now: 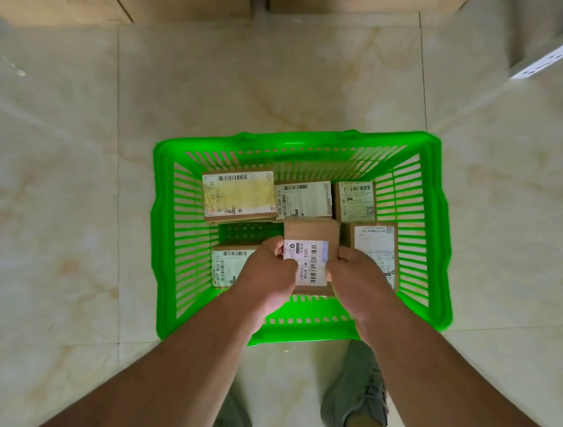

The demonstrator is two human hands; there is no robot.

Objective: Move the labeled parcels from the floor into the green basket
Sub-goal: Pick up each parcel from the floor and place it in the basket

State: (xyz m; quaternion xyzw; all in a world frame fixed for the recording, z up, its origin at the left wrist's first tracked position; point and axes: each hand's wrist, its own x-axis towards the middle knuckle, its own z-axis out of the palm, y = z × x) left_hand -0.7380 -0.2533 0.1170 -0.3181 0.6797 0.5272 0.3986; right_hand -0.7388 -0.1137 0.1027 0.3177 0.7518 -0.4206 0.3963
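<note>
Both hands hold one labeled cardboard parcel [310,244] over the green basket [166,243]: the left hand [269,274] pinches its left edge, the right hand [359,274] grips its right edge, so the parcel sits squarely between them. Its long axis runs away from the person. Directly below and slightly left of the grip lies the one bare patch of basket floor [242,233], ringed by five parcels already inside. A straight lowering, nudged left, looks right.

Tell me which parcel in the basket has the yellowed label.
The parcel in the far-left corner of the green basket. Its label is stained yellow across the middle; the labels on the other parcels are white.
</note>
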